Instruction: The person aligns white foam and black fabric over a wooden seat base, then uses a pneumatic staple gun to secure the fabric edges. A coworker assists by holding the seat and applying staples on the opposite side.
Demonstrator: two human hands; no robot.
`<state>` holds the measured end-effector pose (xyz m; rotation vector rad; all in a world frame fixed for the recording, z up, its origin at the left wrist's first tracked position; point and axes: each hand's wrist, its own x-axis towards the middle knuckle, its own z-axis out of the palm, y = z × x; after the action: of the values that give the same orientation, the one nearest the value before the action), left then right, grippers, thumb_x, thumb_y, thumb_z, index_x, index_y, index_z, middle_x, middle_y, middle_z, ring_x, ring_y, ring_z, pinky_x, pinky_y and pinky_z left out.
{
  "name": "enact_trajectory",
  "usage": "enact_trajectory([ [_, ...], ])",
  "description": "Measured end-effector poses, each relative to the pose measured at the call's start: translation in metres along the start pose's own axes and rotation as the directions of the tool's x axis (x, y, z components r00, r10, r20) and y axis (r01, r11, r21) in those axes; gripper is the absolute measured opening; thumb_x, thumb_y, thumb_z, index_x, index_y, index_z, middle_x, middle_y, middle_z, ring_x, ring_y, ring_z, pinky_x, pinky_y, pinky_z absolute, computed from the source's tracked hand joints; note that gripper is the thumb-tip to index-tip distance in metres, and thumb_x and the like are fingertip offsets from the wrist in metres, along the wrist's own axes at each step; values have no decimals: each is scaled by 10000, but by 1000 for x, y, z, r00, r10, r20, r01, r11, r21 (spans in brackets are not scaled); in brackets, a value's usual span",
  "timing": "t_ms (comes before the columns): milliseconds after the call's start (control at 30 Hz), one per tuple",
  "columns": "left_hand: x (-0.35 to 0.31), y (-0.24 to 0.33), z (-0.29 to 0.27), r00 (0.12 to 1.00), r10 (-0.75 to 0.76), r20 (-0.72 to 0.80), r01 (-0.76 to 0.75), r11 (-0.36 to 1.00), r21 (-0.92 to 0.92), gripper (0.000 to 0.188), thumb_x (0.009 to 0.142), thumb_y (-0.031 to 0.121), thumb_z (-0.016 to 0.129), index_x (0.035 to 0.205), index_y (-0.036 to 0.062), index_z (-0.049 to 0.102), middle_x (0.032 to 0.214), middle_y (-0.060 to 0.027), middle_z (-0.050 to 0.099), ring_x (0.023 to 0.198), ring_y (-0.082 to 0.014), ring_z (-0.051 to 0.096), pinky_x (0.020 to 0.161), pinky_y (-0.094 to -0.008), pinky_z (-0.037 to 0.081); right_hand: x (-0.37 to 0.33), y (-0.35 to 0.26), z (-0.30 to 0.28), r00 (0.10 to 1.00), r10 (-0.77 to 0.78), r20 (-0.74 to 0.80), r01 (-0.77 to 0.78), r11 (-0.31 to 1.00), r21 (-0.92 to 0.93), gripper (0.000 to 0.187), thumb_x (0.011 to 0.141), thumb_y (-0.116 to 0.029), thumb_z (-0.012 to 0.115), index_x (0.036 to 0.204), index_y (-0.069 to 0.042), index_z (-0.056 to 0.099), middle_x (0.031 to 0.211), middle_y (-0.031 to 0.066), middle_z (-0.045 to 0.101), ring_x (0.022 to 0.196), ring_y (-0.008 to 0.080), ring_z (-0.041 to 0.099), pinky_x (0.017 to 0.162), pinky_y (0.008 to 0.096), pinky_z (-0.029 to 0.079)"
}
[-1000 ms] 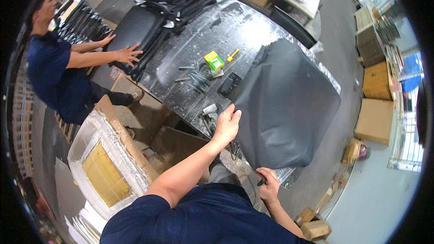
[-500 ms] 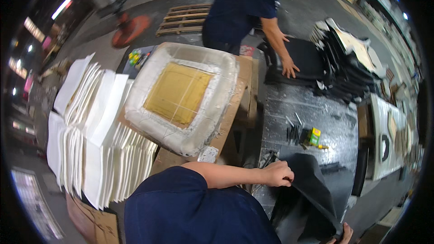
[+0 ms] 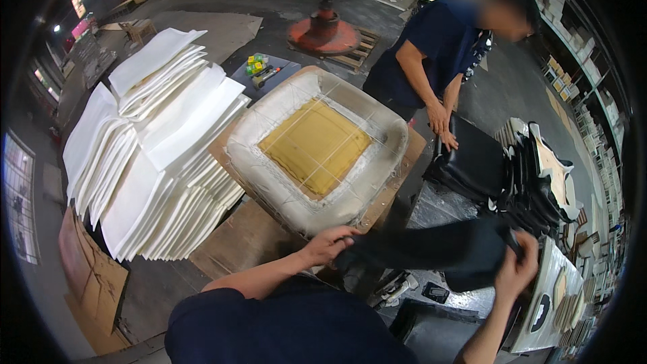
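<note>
Both my hands hold up a black sheet of leather-like material (image 3: 431,246), stretched between them and blurred by motion. My left hand (image 3: 329,246) is closed on its left end, close to the near corner of a rounded square pad (image 3: 256,182) with a whitish rim and a yellow middle crossed by thin lines. My right hand (image 3: 517,266) grips the other end, over the right-hand table. Beneath the sheet, more flat black material (image 3: 438,330) lies on that dark, shiny table (image 3: 438,207).
Stacked white sheets (image 3: 162,141) rise at the left. Across the table a co-worker (image 3: 431,61) touches a black padded piece (image 3: 475,152), beside a pile of black covers (image 3: 532,189). A red column base (image 3: 323,32) and a wooden pallet (image 3: 364,47) stand on the floor behind.
The black sheet has been lifted off the table and carried left toward the pad. My left hand moved left and my right hand rose. The view has swung right.
</note>
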<state>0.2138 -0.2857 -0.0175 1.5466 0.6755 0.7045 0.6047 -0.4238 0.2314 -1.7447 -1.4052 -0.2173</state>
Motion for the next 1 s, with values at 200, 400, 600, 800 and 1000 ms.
enact_trajectory([
  [200,-35,-23,-66,882,-297,-366,389,897,209,405,1104,277,639,1428,37,678,1324,-260,747,1265,-405,707,1080,-436,529,59,-35,210,974,13,227,-59,979,194,147,937,20,704,1081,-8,698,866,161,704,787,189,677,778,327,540],
  [400,-60,-33,-119,856,-409,-317,462,880,111,510,1066,444,705,1311,-2,716,1181,-229,787,1133,-339,762,974,-436,570,97,-46,301,982,-14,189,-13,990,139,186,931,-93,788,1087,-30,708,945,201,751,884,403,751,807,429,565],
  [600,-77,-24,-173,981,-195,-17,195,968,160,389,1039,339,786,1172,-13,687,1376,-164,728,1173,-239,690,978,-402,542,70,-16,356,984,99,145,-97,995,-25,238,1011,-227,741,1101,-11,696,1044,250,749,1007,473,728,852,494,555],
  [800,-83,-39,-171,981,-170,91,142,956,259,208,1065,153,711,1184,9,618,1576,-183,627,1248,-272,679,1032,-404,512,3,6,400,893,409,186,-397,912,-98,279,1078,-274,665,1255,-58,671,1124,305,744,1087,535,703,917,571,534],
  [1000,-93,-32,-190,988,-152,14,139,930,340,167,1031,129,724,1075,12,613,1527,-171,674,1202,-328,731,956,-431,542,-4,5,400,865,429,260,-433,900,-44,263,1101,-296,659,1186,-47,661,1056,278,739,1018,488,725,877,512,544],
])
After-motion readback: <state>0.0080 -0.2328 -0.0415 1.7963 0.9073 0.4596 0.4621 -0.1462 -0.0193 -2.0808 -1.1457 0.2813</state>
